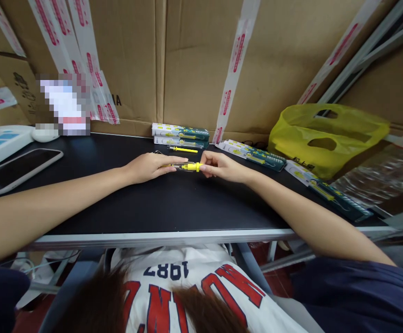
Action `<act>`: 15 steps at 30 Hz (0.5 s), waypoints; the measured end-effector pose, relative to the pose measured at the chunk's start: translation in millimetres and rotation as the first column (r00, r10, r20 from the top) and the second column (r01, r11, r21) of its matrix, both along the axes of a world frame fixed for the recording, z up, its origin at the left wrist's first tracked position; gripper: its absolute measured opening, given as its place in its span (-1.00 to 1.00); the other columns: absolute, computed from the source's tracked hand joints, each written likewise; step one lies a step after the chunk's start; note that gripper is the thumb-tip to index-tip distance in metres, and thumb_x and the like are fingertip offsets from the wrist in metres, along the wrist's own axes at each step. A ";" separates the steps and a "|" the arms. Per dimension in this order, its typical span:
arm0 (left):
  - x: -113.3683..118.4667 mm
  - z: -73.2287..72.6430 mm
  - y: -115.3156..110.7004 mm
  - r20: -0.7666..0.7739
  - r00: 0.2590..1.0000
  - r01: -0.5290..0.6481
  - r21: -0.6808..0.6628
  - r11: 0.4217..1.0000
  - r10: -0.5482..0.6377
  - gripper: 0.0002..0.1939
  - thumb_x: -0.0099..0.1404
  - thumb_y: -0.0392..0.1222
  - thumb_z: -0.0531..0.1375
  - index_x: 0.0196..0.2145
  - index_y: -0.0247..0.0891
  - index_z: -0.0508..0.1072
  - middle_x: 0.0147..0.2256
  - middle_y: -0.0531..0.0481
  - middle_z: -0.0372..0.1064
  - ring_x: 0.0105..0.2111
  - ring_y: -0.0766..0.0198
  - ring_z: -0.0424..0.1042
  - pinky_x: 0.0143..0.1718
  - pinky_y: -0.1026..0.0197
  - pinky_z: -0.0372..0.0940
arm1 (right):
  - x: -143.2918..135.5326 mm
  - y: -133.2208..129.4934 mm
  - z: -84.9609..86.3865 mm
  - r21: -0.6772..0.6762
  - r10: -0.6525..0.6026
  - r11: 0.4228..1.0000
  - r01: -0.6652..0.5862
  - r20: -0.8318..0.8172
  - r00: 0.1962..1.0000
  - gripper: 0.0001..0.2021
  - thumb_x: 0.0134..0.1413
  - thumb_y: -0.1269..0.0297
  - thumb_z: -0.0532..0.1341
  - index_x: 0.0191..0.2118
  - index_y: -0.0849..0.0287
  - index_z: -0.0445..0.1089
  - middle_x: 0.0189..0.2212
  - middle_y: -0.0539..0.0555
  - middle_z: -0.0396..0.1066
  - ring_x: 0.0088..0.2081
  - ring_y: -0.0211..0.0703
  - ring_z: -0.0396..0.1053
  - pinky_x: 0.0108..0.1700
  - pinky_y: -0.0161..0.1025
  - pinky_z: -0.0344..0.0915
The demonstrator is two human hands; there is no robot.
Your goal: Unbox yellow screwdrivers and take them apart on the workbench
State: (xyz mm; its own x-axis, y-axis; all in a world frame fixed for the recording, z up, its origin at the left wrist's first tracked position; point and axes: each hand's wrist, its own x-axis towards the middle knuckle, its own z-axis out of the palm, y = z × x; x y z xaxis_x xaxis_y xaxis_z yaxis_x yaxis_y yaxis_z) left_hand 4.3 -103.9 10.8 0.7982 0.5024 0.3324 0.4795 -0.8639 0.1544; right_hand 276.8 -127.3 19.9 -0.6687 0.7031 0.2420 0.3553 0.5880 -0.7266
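Observation:
My left hand is closed around a slim clear-and-yellow tool, held low over the black table. It looks like a soldering iron handle, though its exact kind is not plain. My right hand pinches the tool's yellow right end between thumb and fingers. The tool lies roughly level between both hands, its left part hidden under my left fingers. Just beyond them, a thin yellow rod with a metallic left end lies on the table in front of two stacked printed boxes.
To the right lie more printed boxes, one near the cardboard wall and another by clear plastic packaging. A yellow plastic bag stands behind them. At left are a phone and a white power strip.

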 end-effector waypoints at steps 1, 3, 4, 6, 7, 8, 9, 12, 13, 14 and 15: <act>-0.7 0.6 0.9 -0.016 1.000 0.004 -0.009 1.000 -0.004 -0.54 0.42 0.03 -0.06 0.22 0.00 0.23 0.12 0.05 0.35 0.00 0.22 0.41 0.00 0.25 0.24 | 0.2 0.1 0.0 -0.009 0.005 1.000 -0.004 0.019 1.000 -0.65 0.12 -0.01 0.21 -0.36 0.19 0.18 -0.54 -0.04 0.33 -0.51 -0.35 0.26 -0.46 -0.37 0.18; -2.2 1.6 3.0 -0.044 0.999 0.019 -0.029 0.999 -0.020 -0.55 0.42 0.03 -0.05 0.22 0.03 0.23 0.11 0.07 0.36 -0.01 0.24 0.42 -0.03 0.28 0.24 | 0.3 -0.6 0.4 -0.014 0.009 1.000 -0.008 0.070 0.998 -0.66 0.09 0.01 0.23 -0.36 0.18 0.18 -0.52 -0.01 0.37 -0.47 -0.30 0.33 -0.43 -0.35 0.22; -2.8 1.9 4.0 -0.053 0.998 0.028 -0.040 0.999 -0.030 -0.55 0.42 0.03 -0.05 0.23 0.05 0.22 0.11 0.08 0.36 -0.01 0.25 0.42 -0.03 0.29 0.24 | 0.1 -1.4 0.9 0.006 0.004 1.000 -0.005 0.099 0.995 -0.68 0.09 0.03 0.23 -0.36 0.18 0.18 -0.51 0.01 0.38 -0.46 -0.28 0.34 -0.42 -0.34 0.22; -3.7 2.4 5.6 -0.062 0.997 0.041 -0.055 0.998 -0.044 -0.55 0.42 0.02 -0.05 0.23 0.06 0.21 0.11 0.09 0.36 -0.01 0.26 0.42 -0.04 0.30 0.24 | -1.0 -4.2 2.7 0.123 -0.039 0.992 0.017 0.174 0.984 -0.73 0.11 0.09 0.22 -0.36 0.17 0.19 -0.50 0.01 0.38 -0.47 -0.27 0.33 -0.42 -0.33 0.19; -4.0 2.6 6.1 -0.062 0.997 0.042 -0.056 0.998 -0.045 -0.55 0.43 0.02 -0.05 0.23 0.05 0.21 0.10 0.09 0.36 -0.02 0.26 0.43 -0.04 0.31 0.24 | -1.8 -6.1 4.0 0.220 -0.078 0.975 0.029 0.219 0.973 -0.77 0.12 0.14 0.22 -0.36 0.17 0.19 -0.50 0.01 0.38 -0.47 -0.27 0.31 -0.42 -0.33 0.16; -4.2 2.7 6.5 -0.059 0.997 0.040 -0.054 0.998 -0.043 -0.55 0.43 0.02 -0.05 0.23 0.04 0.21 0.10 0.08 0.37 -0.04 0.26 0.43 -0.05 0.31 0.24 | -2.7 -8.3 5.4 0.332 -0.127 0.943 0.033 0.264 0.956 -0.81 0.12 0.19 0.21 -0.36 0.16 0.20 -0.49 0.01 0.37 -0.48 -0.26 0.29 -0.42 -0.33 0.12; -4.2 2.6 6.7 -0.055 0.998 0.037 -0.051 0.998 -0.040 -0.55 0.43 0.02 -0.05 0.23 0.03 0.22 0.09 0.07 0.38 -0.05 0.26 0.44 -0.05 0.31 0.24 | -3.5 -10.4 7.0 0.441 -0.179 0.897 0.030 0.301 0.937 -0.84 0.12 0.24 0.20 -0.36 0.16 0.21 -0.48 0.02 0.36 -0.47 -0.25 0.27 -0.41 -0.32 0.09; -4.1 1.4 6.2 -0.041 0.999 0.017 -0.026 1.000 -0.018 -0.54 0.43 0.04 -0.06 0.23 0.00 0.22 0.08 0.04 0.39 -0.06 0.25 0.45 -0.06 0.30 0.25 | -4.1 -15.3 11.8 0.618 -0.290 0.786 0.008 0.356 0.888 -0.89 0.12 0.27 0.19 -0.33 0.16 0.24 -0.45 0.05 0.36 -0.43 -0.22 0.25 -0.40 -0.30 0.01; -3.8 0.7 5.8 -0.038 0.999 0.008 -0.015 1.000 -0.008 -0.54 0.43 0.04 -0.07 0.23 0.00 0.22 0.08 0.04 0.39 -0.06 0.25 0.45 -0.06 0.29 0.25 | -3.4 -15.9 13.1 0.615 -0.300 0.788 0.015 0.363 0.882 -0.86 0.11 0.22 0.21 -0.31 0.15 0.25 -0.45 0.04 0.36 -0.44 -0.22 0.25 -0.40 -0.30 0.00; -3.6 0.0 5.4 -0.035 0.999 0.000 -0.004 1.000 0.000 -0.54 0.43 0.05 -0.07 0.23 0.00 0.22 0.09 0.05 0.38 -0.04 0.25 0.44 -0.05 0.28 0.25 | -2.3 -15.9 14.2 0.588 -0.300 0.808 0.032 0.364 0.882 -0.81 0.11 0.17 0.22 -0.27 0.15 0.25 -0.45 0.02 0.36 -0.45 -0.22 0.24 -0.41 -0.31 0.00; -3.3 -0.7 4.9 -0.032 0.999 -0.006 0.005 1.000 0.006 -0.54 0.43 0.05 -0.07 0.23 0.01 0.22 0.11 0.05 0.36 -0.02 0.24 0.43 -0.03 0.27 0.25 | -0.9 -15.3 14.9 0.545 -0.294 0.836 0.054 0.363 0.884 -0.77 0.12 0.10 0.20 -0.25 0.15 0.25 -0.46 0.00 0.36 -0.47 -0.24 0.23 -0.41 -0.31 0.00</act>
State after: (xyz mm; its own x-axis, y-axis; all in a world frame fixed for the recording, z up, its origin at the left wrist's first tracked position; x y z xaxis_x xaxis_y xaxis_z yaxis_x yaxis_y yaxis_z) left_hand 1.0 -99.0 10.2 0.8055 0.5057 0.3090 0.4891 -0.8617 0.1351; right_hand 275.9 -142.6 34.8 -0.6656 0.6726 0.3233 0.6831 0.7236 -0.0990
